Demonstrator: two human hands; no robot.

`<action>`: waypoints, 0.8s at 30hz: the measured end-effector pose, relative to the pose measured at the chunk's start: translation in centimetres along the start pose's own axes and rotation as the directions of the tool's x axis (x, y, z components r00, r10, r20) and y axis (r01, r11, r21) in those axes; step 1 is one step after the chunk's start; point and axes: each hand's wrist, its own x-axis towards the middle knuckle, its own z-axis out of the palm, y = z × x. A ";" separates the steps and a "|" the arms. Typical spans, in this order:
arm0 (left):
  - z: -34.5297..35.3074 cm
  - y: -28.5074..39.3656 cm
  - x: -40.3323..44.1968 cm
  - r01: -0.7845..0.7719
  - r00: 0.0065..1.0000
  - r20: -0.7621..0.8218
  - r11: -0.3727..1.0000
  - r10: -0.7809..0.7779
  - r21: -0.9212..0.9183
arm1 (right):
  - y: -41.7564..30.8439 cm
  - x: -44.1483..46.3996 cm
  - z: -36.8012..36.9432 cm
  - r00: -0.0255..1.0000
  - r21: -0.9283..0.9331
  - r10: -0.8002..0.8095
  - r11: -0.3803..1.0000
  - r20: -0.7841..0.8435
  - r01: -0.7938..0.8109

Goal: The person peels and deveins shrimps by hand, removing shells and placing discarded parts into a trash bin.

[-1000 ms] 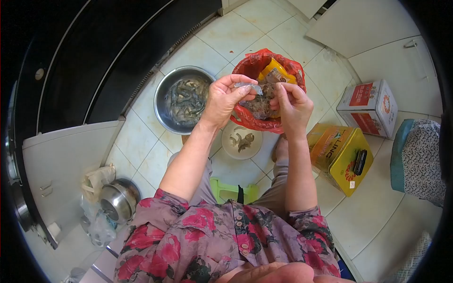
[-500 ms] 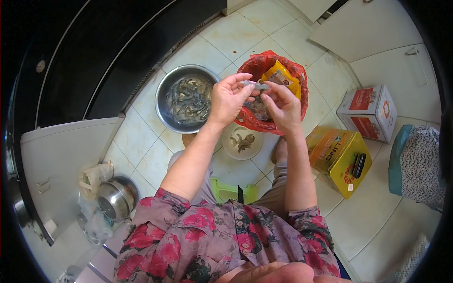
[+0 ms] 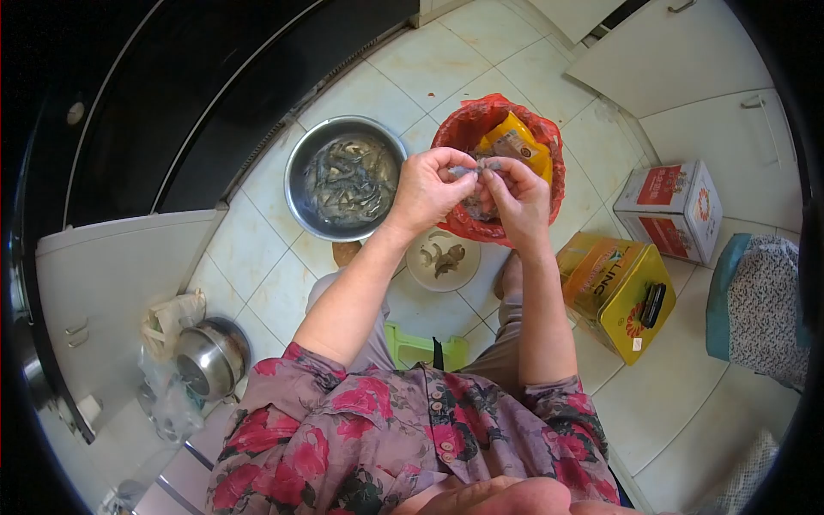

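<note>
The right hand (image 3: pixel 522 202) has closed in on the left hand (image 3: pixel 427 193) over the past second, and fingertips that stood apart now meet around a small grey shrimp (image 3: pixel 463 172). The left hand pinches the shrimp between thumb and bent fingers, its grip nearly closed, while the right hand's thumb and fingertips press together at the other end, leaving only part of the catch visible. The hands are held above a bin lined with a red plastic bag (image 3: pixel 559 193), where a yellow packet (image 3: pixel 519 142) leans against the far right side and darker scraps, partly hidden by the fingers, lie below. To the left, a round metal basin (image 3: pixel 297 193) holds a heap of dark, glistening shrimp (image 3: pixel 348 180). Nearer the seated person, a white bowl (image 3: pixel 432 281) with several pale and brownish pieces (image 3: pixel 445 257) sits on the tiled floor (image 3: pixel 266 193), between the feet and in front of a green stool (image 3: pixel 412 342). To the right stand a yellow tin (image 3: pixel 614 292) with a black handle and, just beyond it, a white-and-red box (image 3: pixel 669 206). The person wears a floral shirt (image 3: pixel 378 421).
</note>
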 end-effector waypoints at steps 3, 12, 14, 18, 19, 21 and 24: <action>0.2 0.2 -0.1 0.004 1.000 0.004 1.000 -0.004 -0.031 | -0.4 -0.2 0.1 0.999 0.064 0.046 0.997 -0.018 -0.045; 1.4 -0.2 -0.2 -0.044 0.998 -0.054 0.978 0.034 -0.203 | 0.1 0.2 -0.1 0.998 0.080 0.026 0.997 -0.059 -0.021; 1.4 -0.4 -0.1 -0.061 0.996 -0.070 0.993 0.054 -0.103 | 0.0 0.1 -0.3 0.998 0.075 0.038 0.997 -0.057 -0.034; 1.0 -0.4 0.0 0.015 0.998 -0.057 0.999 -0.018 -0.052 | 0.5 -0.1 -0.7 0.997 -0.041 0.041 0.998 -0.067 -0.043; 0.9 -0.6 0.1 0.033 0.998 -0.046 0.997 -0.036 -0.075 | 0.5 -0.2 -0.7 0.997 -0.042 0.041 0.998 -0.067 -0.043; 0.8 -0.7 0.1 0.051 0.998 -0.034 0.994 -0.054 -0.097 | 0.5 -0.2 -0.6 0.997 -0.089 -0.041 0.995 -0.060 0.036; 0.6 -0.5 0.1 0.088 0.996 -0.007 0.981 -0.091 -0.173 | 0.6 -0.1 -0.6 0.981 -0.194 -0.194 0.963 -0.027 0.186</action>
